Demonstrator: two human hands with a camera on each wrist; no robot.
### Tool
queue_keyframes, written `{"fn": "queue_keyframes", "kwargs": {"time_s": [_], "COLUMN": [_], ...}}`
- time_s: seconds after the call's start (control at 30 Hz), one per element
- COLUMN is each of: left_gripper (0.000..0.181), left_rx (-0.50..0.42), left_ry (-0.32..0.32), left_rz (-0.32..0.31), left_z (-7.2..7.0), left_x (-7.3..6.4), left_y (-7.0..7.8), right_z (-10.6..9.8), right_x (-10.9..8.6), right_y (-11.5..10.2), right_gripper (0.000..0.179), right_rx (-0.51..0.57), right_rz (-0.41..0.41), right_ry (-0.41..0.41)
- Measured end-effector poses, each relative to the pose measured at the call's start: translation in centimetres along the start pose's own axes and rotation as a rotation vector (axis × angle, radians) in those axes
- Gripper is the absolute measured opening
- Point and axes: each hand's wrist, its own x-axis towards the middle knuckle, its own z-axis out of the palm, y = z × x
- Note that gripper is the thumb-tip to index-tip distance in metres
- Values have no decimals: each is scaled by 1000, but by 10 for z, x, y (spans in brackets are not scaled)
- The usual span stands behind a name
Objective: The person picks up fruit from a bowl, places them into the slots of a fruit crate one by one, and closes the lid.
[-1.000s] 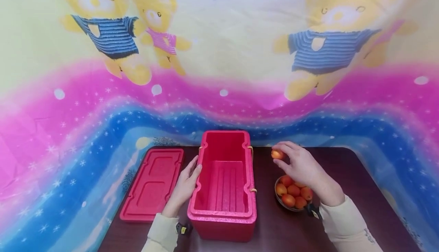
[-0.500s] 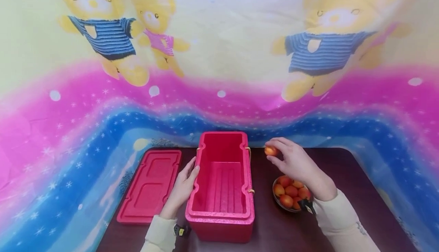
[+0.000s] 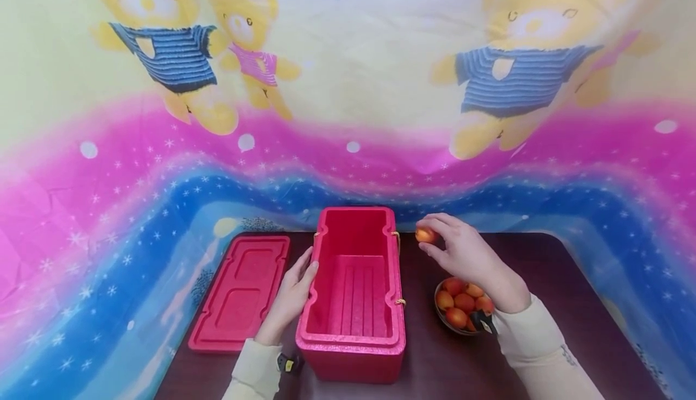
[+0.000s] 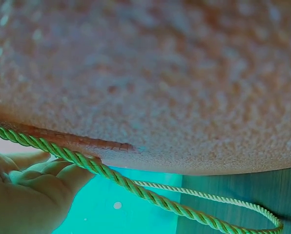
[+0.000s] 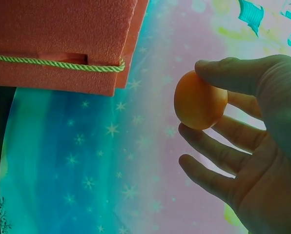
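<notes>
My right hand (image 3: 470, 255) pinches an orange apricot (image 3: 425, 234) between thumb and fingers, raised to the right of a red foam box (image 3: 353, 364). In the right wrist view the apricot (image 5: 197, 102) sits under the thumb tip, with the lower fingers spread apart. The box stands uncovered, and its visible floor is bare. Against its left side rests my left hand (image 3: 290, 294), fingers extended and thumb at the rim. A twisted rope (image 4: 150, 195) passes in front of that hand in the left wrist view. More red-orange apricots (image 3: 464, 302) fill a small bowl (image 3: 454, 329) below my right wrist.
A flat red lid (image 3: 239, 297) lies left of the box on the dark brown table (image 3: 429, 364). Rope handles (image 3: 399, 302) hang along the box's sides. Behind the table rises a printed bear cloth (image 3: 348, 86).
My right hand has carried the apricot left and slightly upward, closer to the box. The left hand stays at the box's left side.
</notes>
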Motion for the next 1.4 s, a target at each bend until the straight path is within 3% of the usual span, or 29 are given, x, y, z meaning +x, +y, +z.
{"fn": "queue_keyframes", "kwargs": {"time_s": [0.43, 1.4], "left_gripper": [60, 61], "left_rx": [-20, 15], "left_ry": [-13, -3], "left_rz": [-4, 9], "left_z": [-1, -2], "left_x": [3, 4], "left_y": [-1, -2], "right_z": [4, 17], "right_x": [11, 26], "right_y": [-12, -24], "right_gripper": [43, 47], "right_rx": [20, 66], "right_rz": [6, -83], "right_ry": [-32, -13]}}
